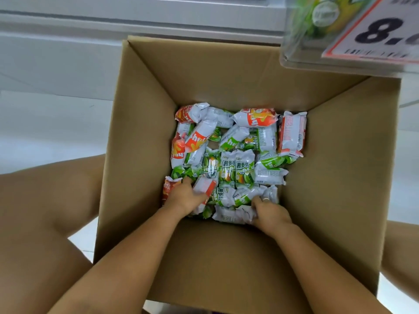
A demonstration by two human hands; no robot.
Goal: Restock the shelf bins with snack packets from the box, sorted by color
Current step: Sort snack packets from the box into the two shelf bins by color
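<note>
Head view: both hands deep in cardboard box [226, 71]. Left hand [184, 197] grips orange packet [204, 185]; right hand [271, 211] clutches green/white packets [243, 213] at near side.

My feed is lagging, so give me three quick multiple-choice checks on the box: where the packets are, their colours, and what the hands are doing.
1. Where are the snack packets?
A. on the floor
B. at the bottom of the cardboard box
C. on a shelf

2. Which packet colours show?
A. blue and yellow
B. purple only
C. green and orange-red

3. What is the left hand doing?
A. gripping an orange-red packet
B. resting on the box rim
C. hanging idle outside

Answers: 1 B, packets lie inside its walls. 2 C, both colours mixed. 3 A, fingers curl round it; the right hand grips white-backed packets.
</note>
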